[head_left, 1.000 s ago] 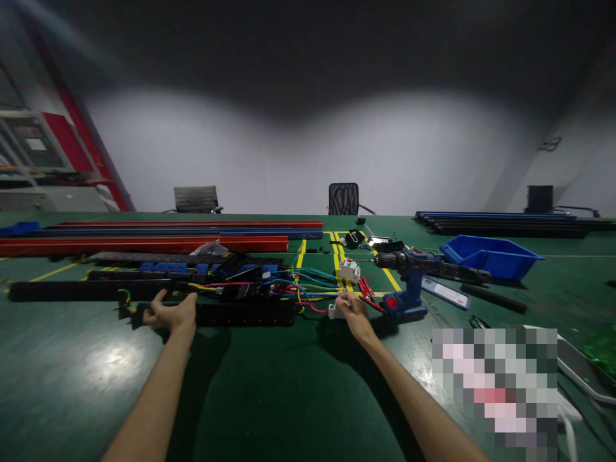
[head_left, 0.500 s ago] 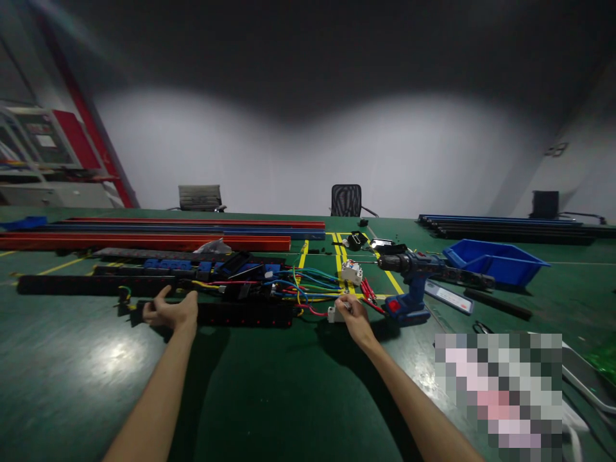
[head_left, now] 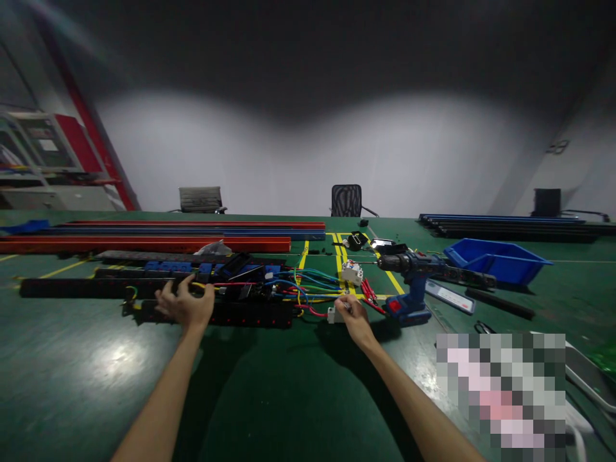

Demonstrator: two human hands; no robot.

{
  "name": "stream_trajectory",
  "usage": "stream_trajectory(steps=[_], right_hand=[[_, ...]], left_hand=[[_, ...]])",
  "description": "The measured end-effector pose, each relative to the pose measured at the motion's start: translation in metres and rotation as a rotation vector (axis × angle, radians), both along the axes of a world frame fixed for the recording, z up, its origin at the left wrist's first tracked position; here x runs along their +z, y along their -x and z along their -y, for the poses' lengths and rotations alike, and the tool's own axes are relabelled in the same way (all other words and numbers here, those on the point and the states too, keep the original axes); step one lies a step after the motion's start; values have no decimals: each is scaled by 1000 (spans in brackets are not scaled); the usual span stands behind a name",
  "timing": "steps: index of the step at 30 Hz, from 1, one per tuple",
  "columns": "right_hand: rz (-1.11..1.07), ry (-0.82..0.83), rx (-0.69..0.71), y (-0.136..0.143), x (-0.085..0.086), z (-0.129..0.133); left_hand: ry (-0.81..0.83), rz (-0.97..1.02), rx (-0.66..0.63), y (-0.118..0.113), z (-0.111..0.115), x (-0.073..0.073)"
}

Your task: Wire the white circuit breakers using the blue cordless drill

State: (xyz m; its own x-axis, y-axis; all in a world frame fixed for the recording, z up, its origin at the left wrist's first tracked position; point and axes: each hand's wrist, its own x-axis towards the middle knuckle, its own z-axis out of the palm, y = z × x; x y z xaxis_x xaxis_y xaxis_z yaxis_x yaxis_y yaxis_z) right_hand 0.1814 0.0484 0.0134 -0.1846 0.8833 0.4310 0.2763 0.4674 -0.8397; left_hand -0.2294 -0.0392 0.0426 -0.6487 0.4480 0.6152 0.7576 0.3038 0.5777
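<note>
My left hand [head_left: 185,305] is over the near black strip [head_left: 255,314], fingers spread and curved; whether it touches the strip I cannot tell. At the strip's right end, my right hand [head_left: 355,316] has its fingers closed on a small white circuit breaker [head_left: 333,314], partly hidden by the fingers. A red wire [head_left: 315,312] runs from the strip to that breaker. Behind it sits another white breaker [head_left: 352,273], with blue, green and yellow wires [head_left: 315,277] leading to it. A bundle of red wires [head_left: 368,292] lies beside my right hand.
A blue cordless drill [head_left: 409,285] stands on its battery at the right, bit pointing left. Beyond it are a blue bin [head_left: 495,260] and a label-bearing flat case [head_left: 450,297]. Long red profiles [head_left: 144,244] lie at the back left. Black profiles [head_left: 505,230] lie far right.
My left hand has moved right and slightly up along the near black strip, uncovering its left end. My right hand stays in place on the circuit breaker.
</note>
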Motion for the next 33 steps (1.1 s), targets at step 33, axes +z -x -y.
stream_trajectory(steps=[33], right_hand=[[31, 31, -20, 2, 8, 6]], left_hand=[[203, -166, -724, -44, -27, -2]])
